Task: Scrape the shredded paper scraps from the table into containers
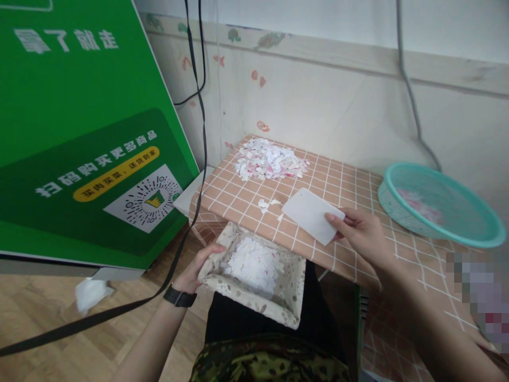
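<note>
My left hand (201, 262) grips the left side of a fabric-covered box (292, 297) patterned in beige, held just below the table's front edge. Inside it lies a heap of white paper scraps (254, 262), a few with red marks. Between the thumb and fingers of my right hand (358, 228) is a flat white card (312, 215) with rounded corners, low over the tabletop. A few loose paper bits (265, 203) lie by the card's left edge. Farther back on the table sits a larger pile of torn paper (270, 159), white with some pink.
The table wears a brown checked tablecloth (338, 183). A turquoise plastic basket (469, 212) with pinkish scraps stands at the right. A green sign with a QR code (143, 199) rises at the left, and a black strap (203, 138) hangs before it. A wall (318, 106) closes off the back.
</note>
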`<state>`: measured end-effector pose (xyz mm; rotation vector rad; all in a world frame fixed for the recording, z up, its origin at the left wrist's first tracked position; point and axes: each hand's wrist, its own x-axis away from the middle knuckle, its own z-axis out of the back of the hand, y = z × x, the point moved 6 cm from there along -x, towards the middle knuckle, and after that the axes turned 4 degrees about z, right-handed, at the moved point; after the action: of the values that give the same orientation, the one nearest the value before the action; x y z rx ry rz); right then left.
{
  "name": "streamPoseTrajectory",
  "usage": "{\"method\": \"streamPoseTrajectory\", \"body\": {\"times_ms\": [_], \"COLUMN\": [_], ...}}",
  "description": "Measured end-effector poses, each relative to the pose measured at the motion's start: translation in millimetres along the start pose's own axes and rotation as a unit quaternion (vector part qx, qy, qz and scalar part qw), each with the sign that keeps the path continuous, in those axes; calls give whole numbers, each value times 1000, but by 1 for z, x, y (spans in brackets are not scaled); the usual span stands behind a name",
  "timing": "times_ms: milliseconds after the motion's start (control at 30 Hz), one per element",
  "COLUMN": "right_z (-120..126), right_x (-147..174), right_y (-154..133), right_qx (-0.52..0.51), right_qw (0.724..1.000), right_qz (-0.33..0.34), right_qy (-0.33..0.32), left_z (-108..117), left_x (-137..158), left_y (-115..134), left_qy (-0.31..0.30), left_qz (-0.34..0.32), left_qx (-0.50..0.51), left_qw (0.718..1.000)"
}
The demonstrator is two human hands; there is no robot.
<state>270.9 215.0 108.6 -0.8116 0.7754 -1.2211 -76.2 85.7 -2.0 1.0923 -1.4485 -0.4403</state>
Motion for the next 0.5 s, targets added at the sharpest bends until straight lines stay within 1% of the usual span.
{"method": "streamPoseTrajectory", "body": {"times_ms": [67, 133, 200, 300, 367, 433, 500], "right_z": [-5, -9, -8, -8, -15, -23, -30], "right_x": [7, 10, 8, 3, 4, 9, 15], "right_y": [4, 5, 7, 12, 14, 12, 7], "right_qx": [-19, -32, -42, -68, -85, -86, -67], "right_qw": [999, 996, 996, 996, 994, 993, 991], "right_qz": [-15, -18, -14, -19, -30, -38, -29], "right_qy": [-39, -76, -74, -47, -57, -76, -115], "left_z": [2, 3, 2, 1, 3, 8, 14], "left_x": [2, 2, -1, -9, -14, -18, -18], "left_y": [1, 0, -2, -9, -14, -15, -13], "left_qy": [8, 6, -4, -24, -29, -19, -5], "left_qz": [-18, -14, 4, 51, 66, 39, -10], "left_qx": [-8, -10, -8, 6, 8, 0, -10], "left_qw": [1000, 1000, 1000, 998, 997, 999, 1000]}}
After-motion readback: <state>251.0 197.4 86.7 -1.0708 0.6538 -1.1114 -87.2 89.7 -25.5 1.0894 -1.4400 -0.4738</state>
